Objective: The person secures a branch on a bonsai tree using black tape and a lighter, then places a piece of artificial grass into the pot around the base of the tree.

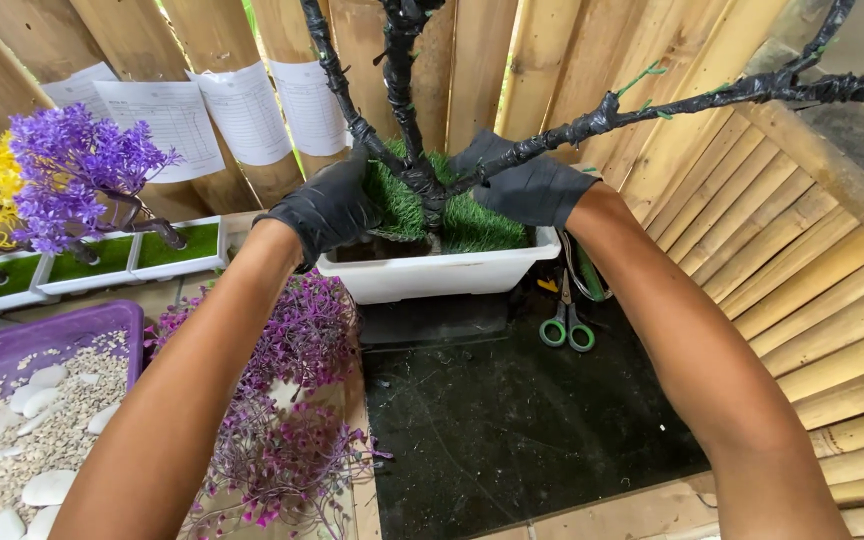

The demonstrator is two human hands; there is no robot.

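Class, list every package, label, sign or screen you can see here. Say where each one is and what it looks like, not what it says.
Paper sheets: about four white printed forms, rectangular, overlapping in a row, hung on the bamboo wall at upper left, behind the purple plant.
No packages, labels or screens show.

**A room made of bamboo**

You see a wall of bamboo slats [512,70] behind your table. White papers [202,120] hang on it. Daylight peeks through a gap up top. A black mat [492,420] covers the wooden tabletop [642,515].
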